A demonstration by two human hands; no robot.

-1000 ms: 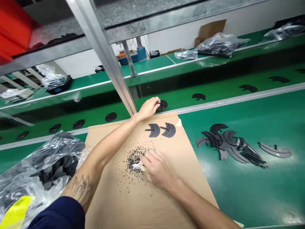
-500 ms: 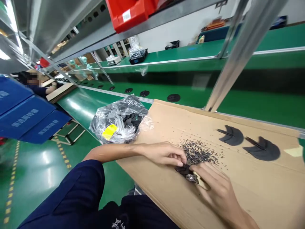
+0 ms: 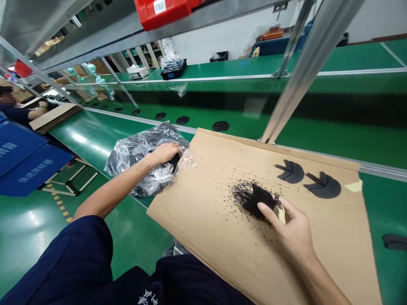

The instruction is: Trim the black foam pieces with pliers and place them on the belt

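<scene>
My left hand (image 3: 167, 152) reaches into the mouth of a clear plastic bag (image 3: 127, 150) that holds black flat parts. Its fingers point down among them, and their tips are hidden. My right hand (image 3: 297, 224) grips a thin black rounded part (image 3: 259, 201), thumb on top. Tucked in the same hand is a small tool with a cream handle (image 3: 281, 212), perhaps nippers, mostly hidden by the fingers. Beneath and around the held part, tiny black scraps (image 3: 237, 190) lie scattered on the cardboard sheet (image 3: 203, 203).
Two black curved parts with stick-like pieces (image 3: 291, 171) lie at the right on the cardboard. A row of black parts (image 3: 182, 120) runs along the green bench behind. A metal post (image 3: 295, 93) rises at the cardboard's back edge. Blue boxes (image 3: 34, 165) stand left, near a co-worker (image 3: 19, 110).
My left hand has left the black part and moved left into the bag. My right hand now holds the part alone, with the tool, slightly raised. The view has shifted right.
</scene>
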